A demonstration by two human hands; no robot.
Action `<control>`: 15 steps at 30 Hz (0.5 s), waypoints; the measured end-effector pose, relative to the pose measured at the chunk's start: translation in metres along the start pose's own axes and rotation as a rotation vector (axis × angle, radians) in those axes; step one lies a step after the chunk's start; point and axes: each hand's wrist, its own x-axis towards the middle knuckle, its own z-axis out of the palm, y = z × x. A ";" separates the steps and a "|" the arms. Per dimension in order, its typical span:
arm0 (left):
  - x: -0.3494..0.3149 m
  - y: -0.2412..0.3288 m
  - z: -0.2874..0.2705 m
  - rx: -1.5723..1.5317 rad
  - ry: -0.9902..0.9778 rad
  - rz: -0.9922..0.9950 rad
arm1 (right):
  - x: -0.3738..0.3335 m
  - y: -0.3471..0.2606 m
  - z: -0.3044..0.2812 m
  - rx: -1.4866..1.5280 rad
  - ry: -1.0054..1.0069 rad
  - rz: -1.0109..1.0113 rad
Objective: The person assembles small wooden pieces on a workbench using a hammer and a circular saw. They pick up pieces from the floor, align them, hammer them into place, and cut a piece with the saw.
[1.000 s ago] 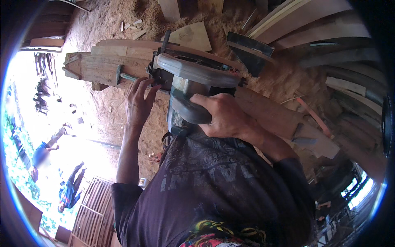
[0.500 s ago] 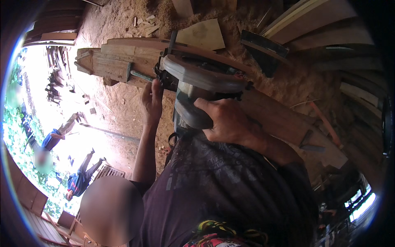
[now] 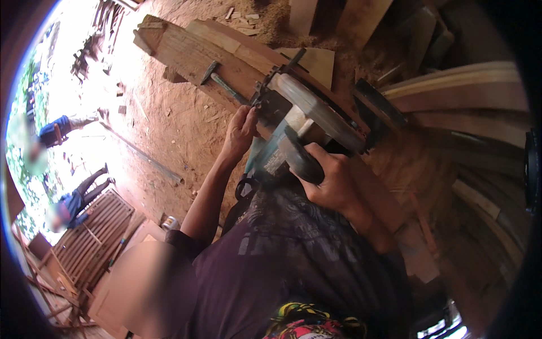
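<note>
A circular saw [image 3: 322, 110] with a grey blade guard and a green motor body rests over a long wooden board [image 3: 195, 51]. My right hand [image 3: 336, 178] is wrapped round its dark rear handle. At the saw's front left, my left hand [image 3: 240, 133] is closed against the front fitting of its base; the fingertips are partly hidden. A hammer [image 3: 223, 82] lies on the board just ahead of my left hand, its handle pointing toward the saw. The blade is hidden beneath the guard.
Planks [image 3: 468, 87] are stacked on the right, beside a dark, block-like piece [image 3: 378, 107]. A pale wood panel [image 3: 316, 65] lies beyond the board. Sawdust and scraps cover the dirt floor [image 3: 169, 130]. A slatted wooden frame [image 3: 99, 234] stands at lower left, with two people farther off.
The view has swung, so the board and saw slant more steeply and sit farther right. Both hands keep their hold on the saw. The slatted frame shows more fully.
</note>
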 end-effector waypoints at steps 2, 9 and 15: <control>0.003 -0.009 -0.003 0.044 -0.005 0.026 | 0.004 -0.004 0.000 -0.036 -0.005 0.002; -0.001 -0.004 0.004 0.044 -0.002 -0.005 | 0.002 -0.019 -0.003 -0.048 0.027 -0.001; -0.001 -0.003 0.001 0.190 0.037 -0.007 | 0.004 -0.026 -0.002 -0.030 -0.005 0.053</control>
